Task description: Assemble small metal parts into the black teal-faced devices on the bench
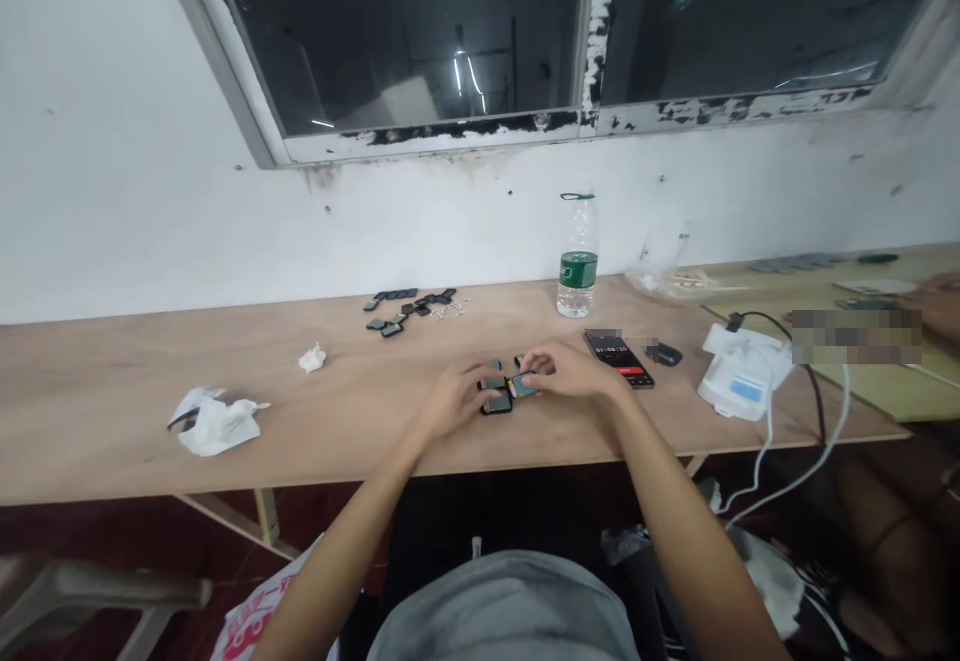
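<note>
Small flat rectangular pieces with black frames and grey-green faces lie close together on the wooden table in front of me; their exact kind is too small to tell. My left hand is at their left side, fingers apart, its fingertips at the edges of a near piece and one behind it. On the right, my right hand has thumb and fingers closed on another such piece, which sits slightly tilted beside the others. One more dark piece is partly hidden behind the right fingers.
Several similar pieces lie farther back, with tiny pale bits beside them. A water bottle, phone, dark fob-like object and white cabled device stand right. Crumpled tissue lies left. A co-worker's hand is far right.
</note>
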The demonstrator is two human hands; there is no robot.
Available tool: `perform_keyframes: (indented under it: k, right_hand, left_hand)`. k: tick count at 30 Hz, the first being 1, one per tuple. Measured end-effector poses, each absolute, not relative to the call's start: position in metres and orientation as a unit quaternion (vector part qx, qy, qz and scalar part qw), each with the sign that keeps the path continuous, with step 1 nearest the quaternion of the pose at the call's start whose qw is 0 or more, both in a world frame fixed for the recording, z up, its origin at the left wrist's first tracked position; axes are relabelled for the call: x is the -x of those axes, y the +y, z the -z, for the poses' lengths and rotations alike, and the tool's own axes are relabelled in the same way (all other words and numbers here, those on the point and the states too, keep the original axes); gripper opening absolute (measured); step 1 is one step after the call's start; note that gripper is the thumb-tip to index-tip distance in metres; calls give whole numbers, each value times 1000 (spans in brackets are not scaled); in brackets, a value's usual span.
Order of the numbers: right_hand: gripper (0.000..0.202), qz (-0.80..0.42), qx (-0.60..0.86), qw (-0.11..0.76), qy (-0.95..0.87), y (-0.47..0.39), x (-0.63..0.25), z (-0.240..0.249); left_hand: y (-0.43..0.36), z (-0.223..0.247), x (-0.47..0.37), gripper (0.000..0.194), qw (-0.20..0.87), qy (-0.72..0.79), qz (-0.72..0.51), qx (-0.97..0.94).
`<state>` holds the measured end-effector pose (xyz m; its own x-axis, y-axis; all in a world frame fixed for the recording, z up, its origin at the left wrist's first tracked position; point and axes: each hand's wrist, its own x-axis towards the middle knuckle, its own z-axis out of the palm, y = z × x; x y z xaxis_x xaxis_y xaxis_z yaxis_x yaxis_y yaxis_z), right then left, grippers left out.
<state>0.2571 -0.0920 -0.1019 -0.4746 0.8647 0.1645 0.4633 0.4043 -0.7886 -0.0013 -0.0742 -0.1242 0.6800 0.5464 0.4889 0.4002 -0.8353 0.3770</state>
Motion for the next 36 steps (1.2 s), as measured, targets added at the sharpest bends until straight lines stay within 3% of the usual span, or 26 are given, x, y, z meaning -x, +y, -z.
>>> perform_keyframes:
  k: [10,17,29,36]
  right_hand:
    - [22,-375,415,405,-723,-101,-232,93]
    - [26,-390,410,423,-707,-104,-228,91]
    - [34,-426,413,439,-675,-99,-229,96]
    - [32,-455,405,424,-670,-98,-230,97]
  left_hand:
    - [-76,126,-3,30,16,237,-400,-885]
    - [-71,139,3,46,-62,206,-422,-881]
    - [-68,140,2,50,0,197,-443,-875]
    - [-70,137,1,34,-4,211,-421,-882]
